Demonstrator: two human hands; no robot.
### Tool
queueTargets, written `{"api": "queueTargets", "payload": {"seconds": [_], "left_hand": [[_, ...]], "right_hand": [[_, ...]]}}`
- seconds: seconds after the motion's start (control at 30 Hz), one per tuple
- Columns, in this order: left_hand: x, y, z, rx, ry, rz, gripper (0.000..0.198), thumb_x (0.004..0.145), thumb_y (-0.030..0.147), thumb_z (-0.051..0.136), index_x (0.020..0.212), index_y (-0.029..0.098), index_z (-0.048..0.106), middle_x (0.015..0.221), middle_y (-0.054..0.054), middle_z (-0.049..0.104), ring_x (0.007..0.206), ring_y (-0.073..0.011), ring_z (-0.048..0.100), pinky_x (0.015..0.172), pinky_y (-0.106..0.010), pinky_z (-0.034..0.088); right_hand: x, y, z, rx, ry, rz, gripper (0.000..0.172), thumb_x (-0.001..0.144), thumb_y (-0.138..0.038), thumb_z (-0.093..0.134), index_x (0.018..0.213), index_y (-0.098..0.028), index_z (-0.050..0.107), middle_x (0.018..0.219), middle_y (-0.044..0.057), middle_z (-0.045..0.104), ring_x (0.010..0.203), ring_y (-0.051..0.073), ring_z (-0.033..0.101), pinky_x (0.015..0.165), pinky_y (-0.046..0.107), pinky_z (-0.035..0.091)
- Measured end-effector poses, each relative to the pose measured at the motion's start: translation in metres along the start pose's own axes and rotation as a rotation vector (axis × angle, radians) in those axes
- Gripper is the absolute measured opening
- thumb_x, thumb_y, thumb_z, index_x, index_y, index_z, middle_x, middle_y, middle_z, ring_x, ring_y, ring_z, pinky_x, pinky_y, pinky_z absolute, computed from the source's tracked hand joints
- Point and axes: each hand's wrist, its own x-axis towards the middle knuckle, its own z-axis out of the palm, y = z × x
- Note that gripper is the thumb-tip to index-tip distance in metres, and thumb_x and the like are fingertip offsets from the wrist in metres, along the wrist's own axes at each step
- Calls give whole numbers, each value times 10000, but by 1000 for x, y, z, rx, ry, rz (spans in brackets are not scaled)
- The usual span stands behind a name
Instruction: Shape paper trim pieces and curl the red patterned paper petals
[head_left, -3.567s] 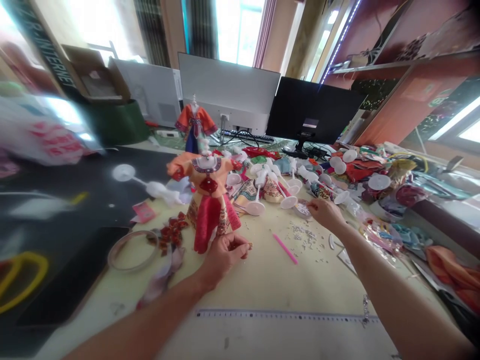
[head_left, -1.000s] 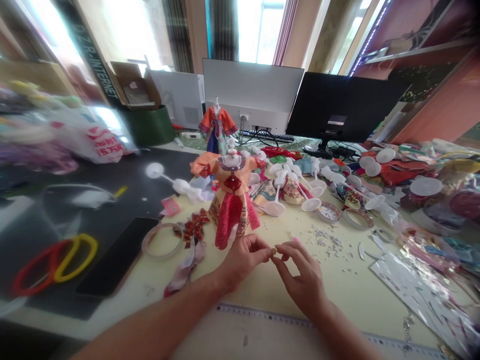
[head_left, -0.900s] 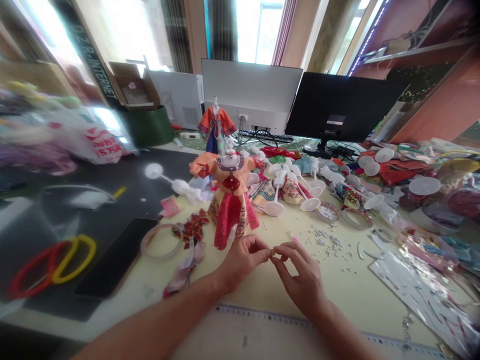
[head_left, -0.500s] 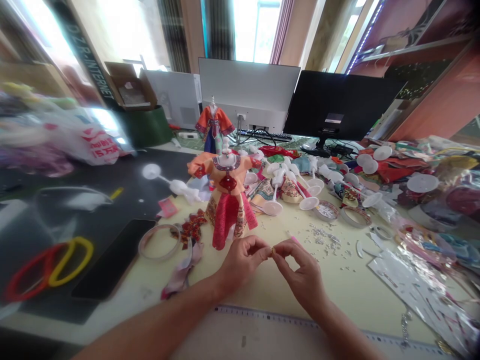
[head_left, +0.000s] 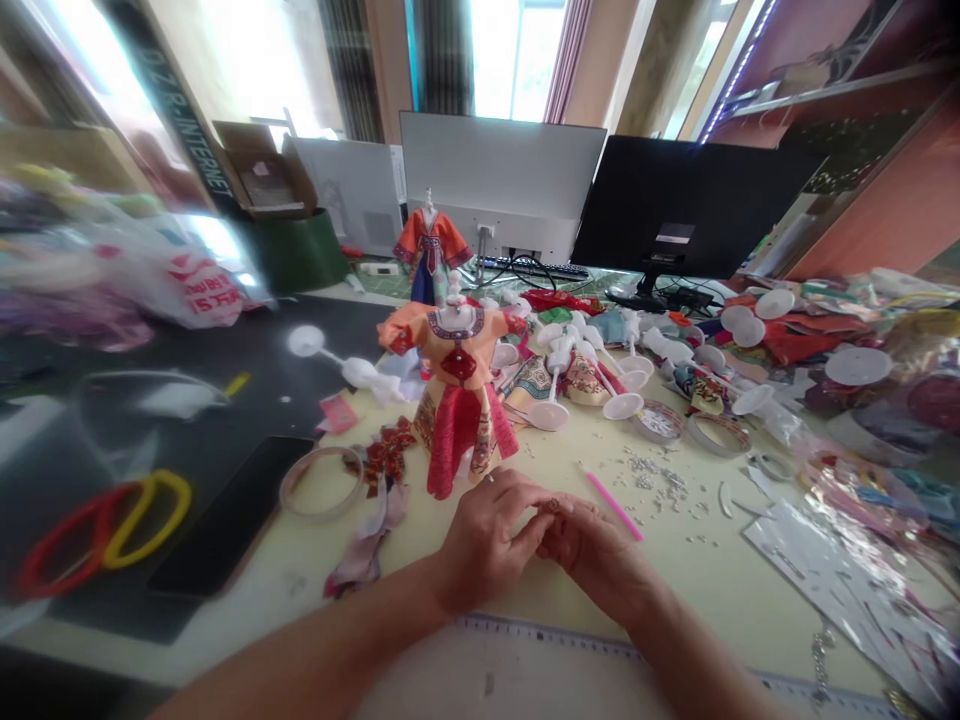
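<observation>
Close together over the pale mat, my left hand [head_left: 487, 535] and my right hand [head_left: 600, 560] meet at the fingertips. Between them is a small brownish-gold ornament [head_left: 553, 506], too small to make out well. Both hands are closed on it, the right one with its fingers curled beneath. Just behind my left hand stands a doll form in an orange top [head_left: 459, 345] with a red panelled skirt [head_left: 454, 440]. To the right of my hands lies a pink stick tool [head_left: 615, 507], near scattered small silvery beads [head_left: 656, 478].
Rolls of tape [head_left: 322, 482] and a black phone [head_left: 232, 515] lie left, beside red-and-yellow-handled scissors [head_left: 142, 515]. White doll stands [head_left: 551, 415] and clothes crowd the back right. A clear ruler [head_left: 547, 637] runs along the front. Monitors [head_left: 690, 210] stand behind.
My fingers have drawn in closer around the small ornament; the right hand has turned and curled under it. The pink tool now shows more fully. The view has shifted slightly.
</observation>
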Motion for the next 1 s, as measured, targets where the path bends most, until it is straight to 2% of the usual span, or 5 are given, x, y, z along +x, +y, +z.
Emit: {"api": "queueTargets", "payload": {"seconds": [0.4,0.53,0.73,0.87,1.0], "left_hand": [[3,5,-1,109,16,0,122,785,103,593,894,157,602,790,-47,645,764,-166,603,718,-302,517],[3,4,-1,99,13,-34,113,786,106,581,883,156,611,792,-51,641,769,-169,604,707,-299,519],[3,5,-4,81,52,-37,135,778,81,579,890,148,615,788,-51,637,785,-163,609,722,-294,521],[13,12,-20,139,170,124,200,771,48,600,946,144,614,834,-61,642,793,-160,598,729,-307,522],[41,21,-59,306,384,219,293,733,8,644,988,148,611,903,-69,635,897,-190,585,830,-372,504]], "right_hand": [[0,3,0,38,-3,11,179,839,-286,642,742,-137,660,694,6,559,662,99,496,672,235,429],[1,3,2,45,-11,12,186,830,-297,652,728,-141,654,652,-9,518,615,87,459,636,220,416],[4,6,8,-71,14,-1,260,838,-413,620,851,-156,657,635,-12,475,597,97,422,599,226,377],[7,9,10,-312,60,-61,345,779,-493,657,845,-155,635,625,-7,500,555,101,427,548,231,332],[8,12,6,-496,53,-74,430,747,-555,654,915,-160,622,619,-14,519,535,99,460,546,232,344]]}}
